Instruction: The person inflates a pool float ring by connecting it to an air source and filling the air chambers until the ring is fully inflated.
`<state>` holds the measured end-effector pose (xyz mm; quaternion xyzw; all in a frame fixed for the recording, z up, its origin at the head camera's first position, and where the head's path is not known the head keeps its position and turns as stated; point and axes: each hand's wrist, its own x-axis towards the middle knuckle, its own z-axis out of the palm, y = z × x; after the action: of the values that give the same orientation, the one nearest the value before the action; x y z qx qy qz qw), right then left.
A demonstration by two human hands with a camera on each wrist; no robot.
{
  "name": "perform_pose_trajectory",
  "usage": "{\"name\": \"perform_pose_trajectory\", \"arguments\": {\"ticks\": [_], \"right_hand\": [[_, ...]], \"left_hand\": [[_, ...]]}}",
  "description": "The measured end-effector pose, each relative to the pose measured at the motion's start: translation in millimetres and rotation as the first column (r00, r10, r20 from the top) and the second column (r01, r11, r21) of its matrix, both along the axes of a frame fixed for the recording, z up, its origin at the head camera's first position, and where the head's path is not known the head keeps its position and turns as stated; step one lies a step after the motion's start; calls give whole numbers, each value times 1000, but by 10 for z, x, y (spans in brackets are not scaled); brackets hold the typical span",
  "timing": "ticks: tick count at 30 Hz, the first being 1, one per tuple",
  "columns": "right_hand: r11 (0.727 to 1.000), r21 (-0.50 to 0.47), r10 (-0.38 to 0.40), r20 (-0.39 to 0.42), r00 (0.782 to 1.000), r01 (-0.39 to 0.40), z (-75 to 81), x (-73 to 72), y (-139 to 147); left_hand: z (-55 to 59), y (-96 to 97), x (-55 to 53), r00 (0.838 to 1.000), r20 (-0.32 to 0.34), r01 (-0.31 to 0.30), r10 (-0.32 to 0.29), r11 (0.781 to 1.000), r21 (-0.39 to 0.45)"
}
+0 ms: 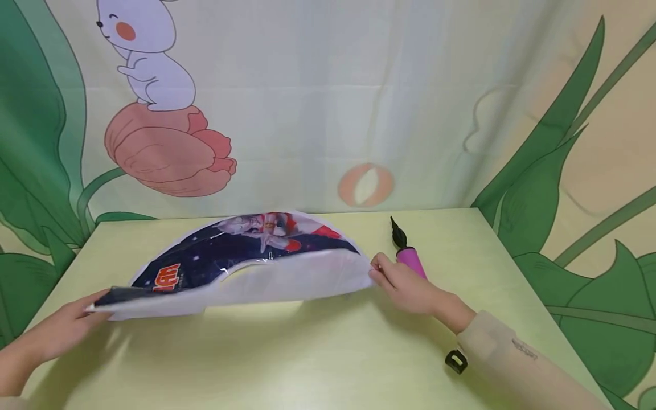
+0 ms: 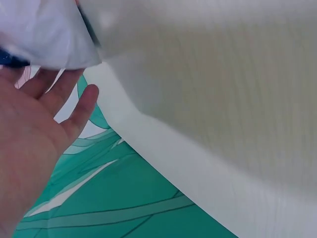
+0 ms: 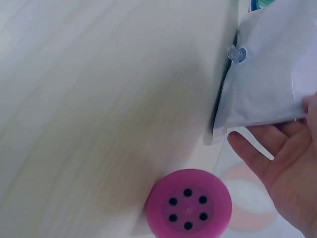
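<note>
A flat, unfilled inflatable ring [image 1: 205, 256], most likely a swim ring, has a dark blue printed face with red and silver figures and a plain white underside. It is raised over the table as a bent arc. My left hand [image 1: 66, 327] pinches its left end. At the right end, the thumb and fingers of my right hand [image 1: 407, 285] grip the white edge. A clear valve [image 3: 237, 54] shows on the white side in the right wrist view. Just beyond the right hand lies a hand pump [image 1: 410, 259] with a pink barrel and black nozzle, partly hidden by that hand.
The pale yellow-green table [image 1: 287, 364] ends at a printed curtain [image 1: 307, 114] behind. A small black plastic piece [image 1: 456, 361] lies beside the right sleeve. The pump's round pink end [image 3: 188, 203], dotted with black holes, shows near the right hand.
</note>
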<state>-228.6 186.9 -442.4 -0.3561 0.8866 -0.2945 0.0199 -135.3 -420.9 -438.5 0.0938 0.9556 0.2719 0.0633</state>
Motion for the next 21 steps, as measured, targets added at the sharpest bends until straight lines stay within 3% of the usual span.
{"name": "perform_pose_trajectory", "arguments": {"ticks": [3, 9, 14, 21], "right_hand": [[994, -58, -95, -34, 995, 93, 21, -36, -35], [965, -76, -257, -85, 963, 251, 45, -122, -114], [941, 3, -338, -6, 941, 338, 40, -165, -163], [936, 41, -353, 84, 932, 350, 128, -120, -145]], "left_hand": [[56, 51, -55, 999, 15, -45, 46, 998, -39], [99, 97, -172, 994, -67, -95, 91, 994, -51], [61, 119, -238, 994, -65, -89, 83, 991, -100], [9, 19, -206, 995, -12, -95, 95, 986, -135]]}}
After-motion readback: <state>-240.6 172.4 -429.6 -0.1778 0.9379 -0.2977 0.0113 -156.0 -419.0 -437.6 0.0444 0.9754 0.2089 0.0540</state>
